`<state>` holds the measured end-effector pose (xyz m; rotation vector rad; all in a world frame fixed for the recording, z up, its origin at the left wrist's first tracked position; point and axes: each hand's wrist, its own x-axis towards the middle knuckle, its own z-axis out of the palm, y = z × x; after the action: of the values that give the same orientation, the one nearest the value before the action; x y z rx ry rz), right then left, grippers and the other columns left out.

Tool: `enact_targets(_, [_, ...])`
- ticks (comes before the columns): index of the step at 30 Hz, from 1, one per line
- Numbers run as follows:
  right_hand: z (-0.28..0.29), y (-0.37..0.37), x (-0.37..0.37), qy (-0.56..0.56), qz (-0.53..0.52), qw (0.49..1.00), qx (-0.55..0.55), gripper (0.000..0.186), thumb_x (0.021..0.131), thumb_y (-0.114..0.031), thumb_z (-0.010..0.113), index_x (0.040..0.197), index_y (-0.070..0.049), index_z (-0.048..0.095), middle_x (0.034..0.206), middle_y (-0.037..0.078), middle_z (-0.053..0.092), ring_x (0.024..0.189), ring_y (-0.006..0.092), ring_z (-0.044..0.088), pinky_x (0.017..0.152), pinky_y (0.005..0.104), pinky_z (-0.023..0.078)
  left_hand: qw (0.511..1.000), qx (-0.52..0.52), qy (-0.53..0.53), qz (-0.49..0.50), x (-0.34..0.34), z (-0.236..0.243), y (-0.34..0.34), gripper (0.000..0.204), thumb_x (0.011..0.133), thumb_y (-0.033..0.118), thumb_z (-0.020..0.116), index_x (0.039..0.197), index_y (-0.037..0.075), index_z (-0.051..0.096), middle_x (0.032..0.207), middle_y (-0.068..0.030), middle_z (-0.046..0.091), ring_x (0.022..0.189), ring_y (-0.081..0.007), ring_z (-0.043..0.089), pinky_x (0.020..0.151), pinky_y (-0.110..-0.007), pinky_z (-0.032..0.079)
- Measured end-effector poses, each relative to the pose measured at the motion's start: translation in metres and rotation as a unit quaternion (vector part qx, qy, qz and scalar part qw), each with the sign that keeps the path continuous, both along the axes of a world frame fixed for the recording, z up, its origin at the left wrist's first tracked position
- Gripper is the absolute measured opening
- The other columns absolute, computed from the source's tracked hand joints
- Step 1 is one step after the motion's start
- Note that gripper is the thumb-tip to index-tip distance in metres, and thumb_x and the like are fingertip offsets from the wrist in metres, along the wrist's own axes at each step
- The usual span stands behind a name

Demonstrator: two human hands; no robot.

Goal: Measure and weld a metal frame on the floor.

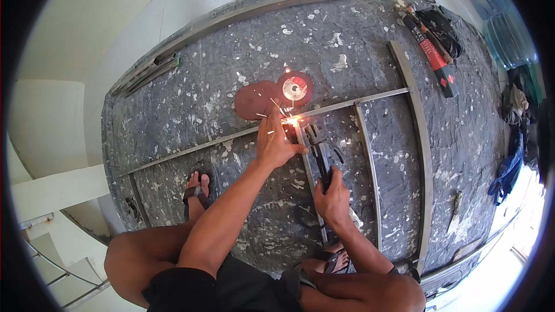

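Note:
My right hand (333,199) is wrapped round the black handle of a welding electrode holder (321,164). At the holder's far end, bright sparks (293,121) spray where a crossbar meets a long thin bar of the metal frame (374,182). Beside that glow is my left hand (277,145), fingers stretched forward and thumb out to the side. Whether its fingertips touch the metal is hard to see. Just beyond lie reddish-brown abrasive discs (250,103), and one disc with a pale centre (295,88) overlaps them.
A paint-spotted dark sheet (277,46) covers the floor. Metal bars (147,74) lie at the far left, and a longer bar (248,16) along the back. A black-and-red box (430,52) and a large clear water bottle (509,37) are at the right. My sandalled feet flank the work.

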<state>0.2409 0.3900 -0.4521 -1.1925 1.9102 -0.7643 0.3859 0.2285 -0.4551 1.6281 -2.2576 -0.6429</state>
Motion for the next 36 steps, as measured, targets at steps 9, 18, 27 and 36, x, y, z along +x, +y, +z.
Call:
enact_targets(9, [0.000, -0.002, 0.000, -0.002, 0.016, 1.000, 0.026, 0.048, 0.087, -0.010, 0.064, 0.129, 0.001, 0.043, 0.099, 0.033, 0.064, 0.083, 0.0517, 0.065, 0.072, 0.0565, 0.052, 0.998, 0.055, 0.031, 0.023, 0.002, -0.003, 0.000, 0.153, 0.039, 0.042, 0.100, 0.155, -0.007, 0.012, 0.123, -0.0189, 0.058, 0.117, -0.0366, 0.054, 0.105, -0.045, 0.041])
enact_targets(18, [-0.003, -0.002, 0.000, 0.002, 0.021, 1.000, 0.019, 0.048, 0.087, -0.009, 0.064, 0.128, 0.002, 0.043, 0.098, 0.033, 0.064, 0.082, 0.0522, 0.064, 0.073, 0.0574, 0.052, 0.998, 0.055, 0.025, 0.020, 0.004, -0.007, 0.000, 0.154, 0.040, 0.042, 0.099, 0.156, -0.005, 0.010, 0.128, -0.0205, 0.057, 0.120, -0.0375, 0.053, 0.105, -0.046, 0.040])
enact_targets(27, [0.005, -0.002, 0.000, -0.053, 0.018, 0.998, 0.030, 0.043, 0.089, -0.011, 0.065, 0.124, 0.002, 0.044, 0.093, 0.032, 0.065, 0.079, 0.0511, 0.065, 0.067, 0.0568, 0.052, 1.000, 0.022, 0.012, 0.001, 0.009, -0.009, -0.001, 0.147, 0.046, 0.047, 0.096, 0.154, -0.007, 0.012, 0.144, -0.0288, 0.043, 0.132, -0.0442, 0.044, 0.112, -0.049, 0.036])
enact_targets(36, [-0.002, 0.000, 0.001, 0.003, -0.007, 1.000, 0.002, 0.046, 0.090, -0.012, 0.066, 0.129, 0.002, 0.044, 0.091, 0.033, 0.065, 0.077, 0.0506, 0.066, 0.066, 0.0543, 0.054, 0.999, 0.049, 0.002, 0.022, 0.001, -0.004, 0.000, 0.158, 0.037, 0.047, 0.099, 0.156, -0.003, 0.007, 0.137, -0.0237, 0.050, 0.124, -0.0401, 0.049, 0.108, -0.047, 0.040])
